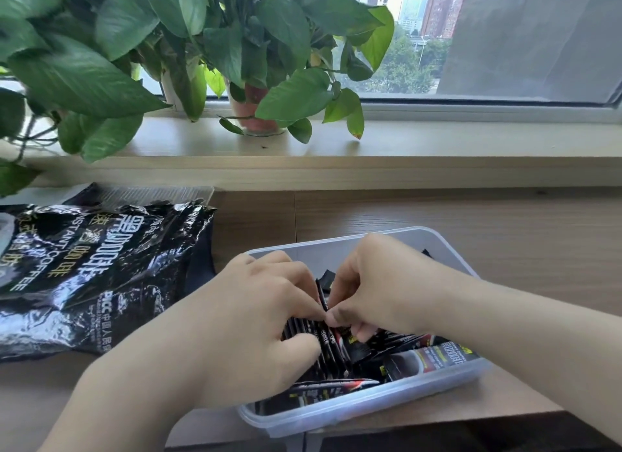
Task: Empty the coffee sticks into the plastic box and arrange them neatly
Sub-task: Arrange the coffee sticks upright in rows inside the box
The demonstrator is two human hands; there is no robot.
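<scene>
A clear plastic box point(340, 413) sits on the wooden desk in front of me, holding several black coffee sticks point(434, 352), some lying loose and some standing in a row. My left hand point(259, 303) and my right hand point(373, 280) are both inside the box, fingers curled. Together they grip a bundle of upright coffee sticks point(331, 342) between them, fingertips meeting over its top. The hands hide much of the box's middle.
A crumpled black instant coffee bag point(97, 273) lies flat on the desk to the left, over a clear lid point(158, 193). Behind runs a wooden windowsill point(437, 142) with potted plants point(255, 111). The desk's front edge is just below the box.
</scene>
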